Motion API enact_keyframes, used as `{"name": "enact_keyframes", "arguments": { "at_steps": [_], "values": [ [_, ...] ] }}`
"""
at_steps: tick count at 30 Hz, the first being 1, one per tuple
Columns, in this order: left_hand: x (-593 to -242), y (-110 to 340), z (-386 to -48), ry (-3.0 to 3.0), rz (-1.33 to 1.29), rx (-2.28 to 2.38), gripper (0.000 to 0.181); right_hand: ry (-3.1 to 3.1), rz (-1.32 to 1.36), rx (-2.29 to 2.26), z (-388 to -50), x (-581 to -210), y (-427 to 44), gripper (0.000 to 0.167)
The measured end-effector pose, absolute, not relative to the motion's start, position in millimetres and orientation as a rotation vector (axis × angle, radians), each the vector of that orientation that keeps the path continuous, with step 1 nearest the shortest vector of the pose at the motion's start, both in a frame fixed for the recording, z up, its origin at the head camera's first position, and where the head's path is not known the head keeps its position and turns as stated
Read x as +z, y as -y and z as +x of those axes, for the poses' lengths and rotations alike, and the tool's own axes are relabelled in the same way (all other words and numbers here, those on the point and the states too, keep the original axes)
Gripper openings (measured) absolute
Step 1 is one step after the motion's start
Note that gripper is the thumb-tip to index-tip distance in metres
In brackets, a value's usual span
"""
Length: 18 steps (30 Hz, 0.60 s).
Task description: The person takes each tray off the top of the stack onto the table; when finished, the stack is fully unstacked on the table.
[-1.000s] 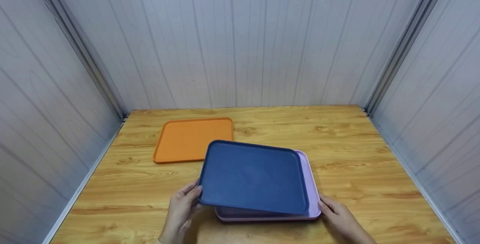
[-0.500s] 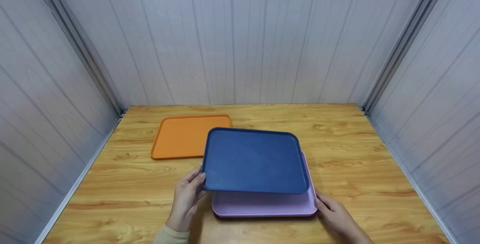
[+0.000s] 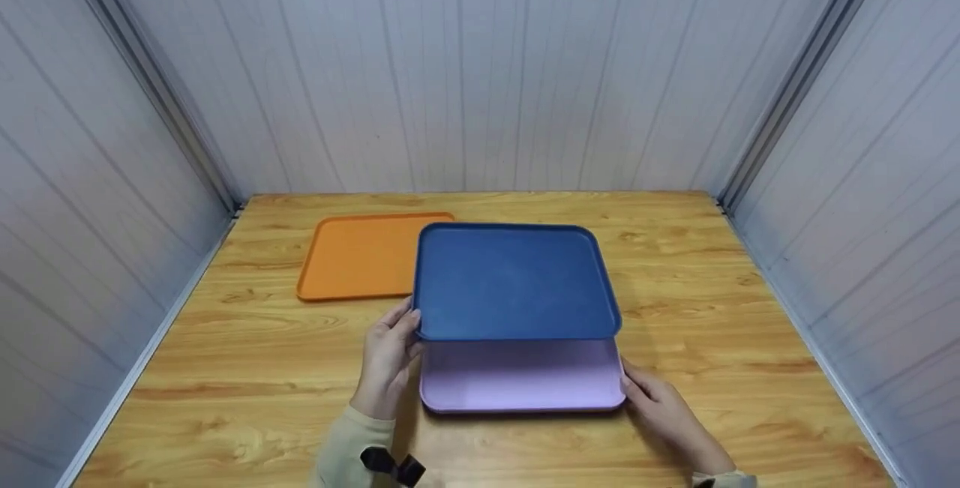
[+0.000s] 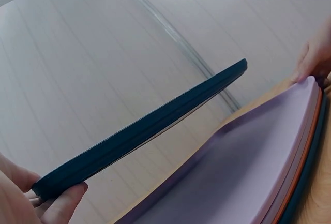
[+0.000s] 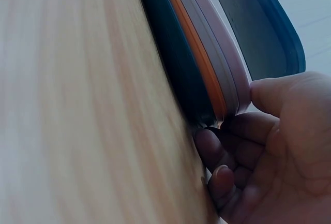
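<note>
My left hand [image 3: 390, 353] pinches a dark blue rectangular tray [image 3: 517, 278] by its near left corner, thumb on one side and fingers on the other. The blue tray is raised above a stack of trays whose top is a light purple tray [image 3: 521, 379]. In the left wrist view the blue tray [image 4: 145, 125] appears nearly edge-on. My right hand [image 3: 664, 405] grips the stack at its near right corner. The right wrist view shows the thumb on the purple rim [image 5: 222, 43] and fingers curled below, with an orange tray [image 5: 199, 61] and a dark tray [image 5: 170, 63] lower in the stack.
An orange tray [image 3: 364, 259] lies flat on the wooden table [image 3: 262, 368] at the back left, its right part hidden by the blue one. Pale panel walls [image 3: 480, 76] stand at the back and both sides.
My left hand has lifted the blue tray up and away from me, levelling it and uncovering more of the purple tray. The right hand keeps its grip on the stack's corner.
</note>
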<state>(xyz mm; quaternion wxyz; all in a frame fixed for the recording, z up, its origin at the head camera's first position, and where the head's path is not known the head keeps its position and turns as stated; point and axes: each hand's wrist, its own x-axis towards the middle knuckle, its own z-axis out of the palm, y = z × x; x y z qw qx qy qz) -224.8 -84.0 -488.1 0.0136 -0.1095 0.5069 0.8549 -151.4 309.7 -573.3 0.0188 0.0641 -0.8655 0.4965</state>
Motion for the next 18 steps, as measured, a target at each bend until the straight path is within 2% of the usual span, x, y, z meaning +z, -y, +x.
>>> {"name": "enact_keyframes", "arguments": {
  "at_steps": [9,11,18],
  "values": [
    [-490.0,77.9,-233.3,-1.558,-0.415,2.683,0.047,2.701,0.168,1.549,-151.0,-571.3,-308.3,0.042],
    [-490.1,76.6,-234.5,-1.553,-0.428,2.688,0.048,2.704,0.148,1.552,-146.8,-561.8,-304.0,0.041],
    [-491.9,71.5,-241.7,-1.549,-0.485,2.688,0.046,2.697,0.170,1.569,-148.8,-571.9,-310.0,0.042]
  ]
}}
